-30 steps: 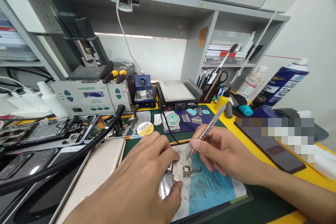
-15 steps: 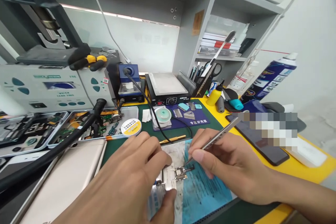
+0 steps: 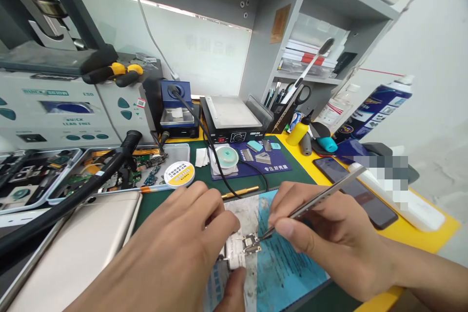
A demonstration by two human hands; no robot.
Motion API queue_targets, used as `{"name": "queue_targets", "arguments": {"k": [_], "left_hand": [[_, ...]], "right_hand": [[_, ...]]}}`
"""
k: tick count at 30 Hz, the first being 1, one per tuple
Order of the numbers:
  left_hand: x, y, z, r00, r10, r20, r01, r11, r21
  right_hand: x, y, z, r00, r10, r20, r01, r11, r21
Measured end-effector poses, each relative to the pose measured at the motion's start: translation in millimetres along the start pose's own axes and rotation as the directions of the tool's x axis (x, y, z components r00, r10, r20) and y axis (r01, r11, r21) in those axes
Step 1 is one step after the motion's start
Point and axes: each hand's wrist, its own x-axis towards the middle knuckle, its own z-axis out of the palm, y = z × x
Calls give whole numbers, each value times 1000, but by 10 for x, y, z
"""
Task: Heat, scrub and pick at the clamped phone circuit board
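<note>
My right hand (image 3: 325,236) grips slim metal tweezers (image 3: 325,193) with holes along the arm, held slanting down to the left. Their tips are at the right end of a small metal-framed electronic part (image 3: 250,242), by a short dark strip; whether they pinch it I cannot tell. My left hand (image 3: 179,246) curls its fingers and thumb around a pale, flat phone assembly (image 3: 236,251) that meets the small part on its left. Much of that assembly is hidden under the hand. Beneath lies a stained blue and white work mat (image 3: 288,273).
A hot-air station (image 3: 69,107) stands at the left, its black hose (image 3: 109,180) crossing above part trays (image 3: 153,187) and a gold phone (image 3: 91,234). A heating plate (image 3: 234,112), solder spool (image 3: 224,157) and brass-coloured pen-like tool (image 3: 243,192) lie ahead. At the right rests a dark phone (image 3: 361,195).
The view has shifted slightly. My right hand has moved a little right and down, bringing the tweezer tips to the small part's right end. My left hand keeps its hold.
</note>
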Motion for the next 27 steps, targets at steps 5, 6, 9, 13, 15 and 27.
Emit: {"name": "queue_targets", "arguments": {"k": [5, 6, 9, 13, 15, 27], "left_hand": [[23, -8, -23, 1000, 0, 10, 0, 1000, 2], [31, -13, -25, 1000, 2, 7, -2, 1000, 4], [46, -29, -25, 1000, 14, 3, -14, 1000, 12], [48, -36, -21, 1000, 18, 0, -18, 1000, 10], [44, -28, -19, 1000, 13, -2, -13, 1000, 4], [36, -31, -3, 1000, 12, -13, -12, 1000, 4]], "right_hand": [[-19, 17, -7, 999, -5, 47, 5, 1000, 0], [-22, 21, -8, 999, -12, 53, 11, 1000, 3], [-24, 29, -7, 998, -35, 54, 34, 999, 6], [-20, 23, -3, 997, -69, 46, 69, 998, -7], [-18, 19, -2, 996, -75, 43, 75, 997, -14], [12, -16, -5, 991, -126, 43, 126, 992, -14]]}}
